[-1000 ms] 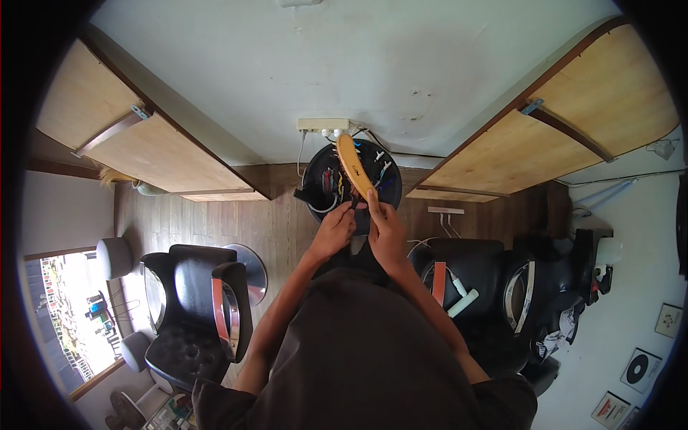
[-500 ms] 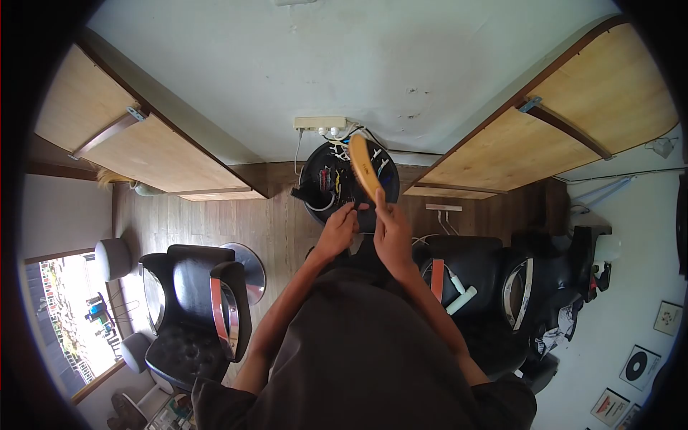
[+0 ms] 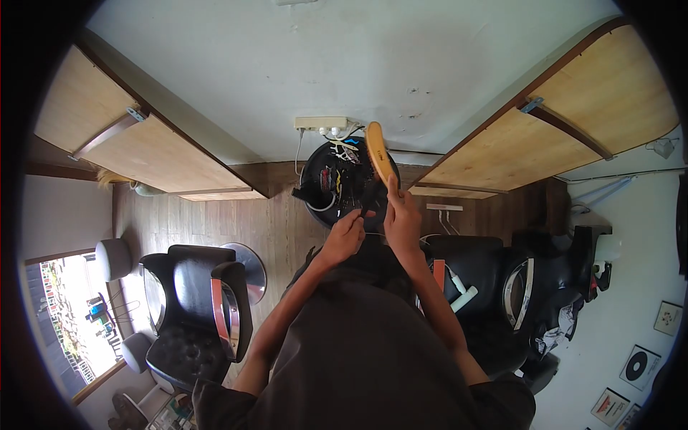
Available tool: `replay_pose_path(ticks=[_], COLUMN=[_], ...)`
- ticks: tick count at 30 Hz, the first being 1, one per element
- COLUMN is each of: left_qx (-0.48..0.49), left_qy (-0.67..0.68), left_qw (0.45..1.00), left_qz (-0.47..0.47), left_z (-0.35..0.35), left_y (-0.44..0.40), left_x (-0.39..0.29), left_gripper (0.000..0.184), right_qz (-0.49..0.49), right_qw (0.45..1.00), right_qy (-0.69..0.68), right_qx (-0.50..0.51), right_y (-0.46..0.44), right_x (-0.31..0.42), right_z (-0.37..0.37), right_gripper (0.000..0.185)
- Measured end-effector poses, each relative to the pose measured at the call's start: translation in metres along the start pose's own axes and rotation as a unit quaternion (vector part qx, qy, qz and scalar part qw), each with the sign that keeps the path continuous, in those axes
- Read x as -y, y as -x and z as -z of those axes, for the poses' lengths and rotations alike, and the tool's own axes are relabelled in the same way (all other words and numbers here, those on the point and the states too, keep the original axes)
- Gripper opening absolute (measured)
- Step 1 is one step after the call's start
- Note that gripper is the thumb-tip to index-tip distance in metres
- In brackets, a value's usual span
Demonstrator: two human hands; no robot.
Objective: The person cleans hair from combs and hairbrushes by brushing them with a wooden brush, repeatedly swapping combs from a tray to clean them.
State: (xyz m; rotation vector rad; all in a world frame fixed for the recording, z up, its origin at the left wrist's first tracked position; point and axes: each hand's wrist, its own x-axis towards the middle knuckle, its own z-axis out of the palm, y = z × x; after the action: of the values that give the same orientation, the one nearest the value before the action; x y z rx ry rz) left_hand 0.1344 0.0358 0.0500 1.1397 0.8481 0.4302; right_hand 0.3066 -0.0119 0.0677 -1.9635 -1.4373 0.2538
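Note:
My right hand [image 3: 403,221] is closed round the handle of a wooden hairbrush [image 3: 378,150], which is raised and tilted over a round black tray [image 3: 309,172]. The brush's smooth back faces up, and its bristles are mostly hidden. Lower and to the left, my left hand [image 3: 345,238] is pinched shut on a slim black comb-like tool [image 3: 370,197]; its outline blends into the dark tray. The brush and this tool are close together, but whether they touch I cannot tell. White hair clips [image 3: 337,150] and other small items lie in the tray.
A power strip [image 3: 320,122] with cords is on the wall behind the tray. Wooden panels [image 3: 172,143] slant in on both sides. Black salon chairs stand at left [image 3: 192,287] and right [image 3: 466,258], the right one bearing a pale cylindrical appliance [image 3: 464,299].
My right hand has moved the hairbrush to the right and slightly up. My left hand is a little lower, and the black tool shows more clearly between the hands.

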Motion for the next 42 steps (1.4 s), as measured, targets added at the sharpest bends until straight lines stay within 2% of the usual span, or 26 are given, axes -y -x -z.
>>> replay_pose_path(ticks=[1, 3, 6, 8, 11, 14, 17, 21, 22, 23, 27, 30, 36, 38, 42], left_qx=[-0.005, -0.010, -0.036, -0.012, 0.006, 0.018, 0.012, 0.000, -0.010, -0.019, -0.004, 0.014, 0.017, 0.022, 0.000], left_qy=[0.013, 0.027, 0.066, 0.005, 0.004, 0.036, 0.015, 0.034, 0.055, 0.075, 0.030, -0.003, 0.030, 0.094, 0.114], left_qw=[1.000, 1.000, 0.996, 0.999, 1.000, 0.999, 1.000, 0.999, 0.998, 0.995, 0.999, 1.000, 0.998, 0.993, 0.990], left_qz=[0.006, 0.010, 0.052, 0.032, -0.007, 0.030, 0.019, 0.016, 0.040, 0.063, 0.038, 0.010, 0.054, 0.074, 0.086], left_z=[0.004, 0.006, 0.007, 0.008, 0.006, 0.002, 0.004, 0.012, 0.012, 0.012, 0.014, 0.016, 0.015, 0.017, 0.018], left_y=[-0.003, -0.006, -0.012, -0.011, -0.005, 0.001, -0.001, -0.011, -0.012, -0.014, -0.013, -0.008, -0.001, -0.001, -0.006], left_x=[-0.001, -0.002, 0.003, 0.004, -0.003, -0.013, -0.012, -0.006, -0.006, -0.006, -0.003, -0.003, -0.013, -0.018, -0.021], left_gripper=[0.032, 0.032, 0.030, 0.030, 0.032, 0.032, 0.032, 0.032, 0.029, 0.026, 0.024, 0.032, 0.032, 0.032, 0.032], right_qz=[0.000, 0.066, 0.061, 0.053, 0.040, 0.033, -0.011, 0.062, 0.082, 0.064, 0.072, 0.063, 0.033, 0.054, 0.097], right_qw=[1.000, 0.996, 0.994, 0.995, 0.998, 0.999, 1.000, 0.996, 0.994, 0.993, 0.993, 0.996, 0.999, 0.996, 0.988], right_qy=[-0.001, -0.056, -0.053, -0.050, -0.042, -0.004, -0.017, -0.056, -0.068, -0.077, -0.066, -0.058, -0.024, -0.069, -0.108], right_qx=[0.000, 0.019, 0.076, 0.071, 0.027, 0.001, 0.011, 0.022, 0.035, 0.063, 0.060, 0.024, 0.014, 0.014, 0.045], right_y=[0.003, 0.016, 0.030, 0.028, 0.013, -0.003, -0.009, 0.009, 0.017, 0.023, 0.021, 0.005, -0.012, -0.008, 0.012], right_x=[0.001, 0.011, 0.027, 0.025, 0.014, 0.005, 0.002, 0.012, 0.017, 0.022, 0.020, 0.009, -0.010, -0.007, 0.011], right_z=[0.000, 0.005, 0.011, 0.009, 0.004, 0.001, 0.000, 0.008, 0.011, 0.012, 0.009, 0.002, -0.003, 0.000, 0.009], right_gripper=[0.072, 0.071, 0.070, 0.070, 0.071, 0.071, 0.070, 0.069, 0.068, 0.068, 0.069, 0.070, 0.070, 0.069, 0.067])
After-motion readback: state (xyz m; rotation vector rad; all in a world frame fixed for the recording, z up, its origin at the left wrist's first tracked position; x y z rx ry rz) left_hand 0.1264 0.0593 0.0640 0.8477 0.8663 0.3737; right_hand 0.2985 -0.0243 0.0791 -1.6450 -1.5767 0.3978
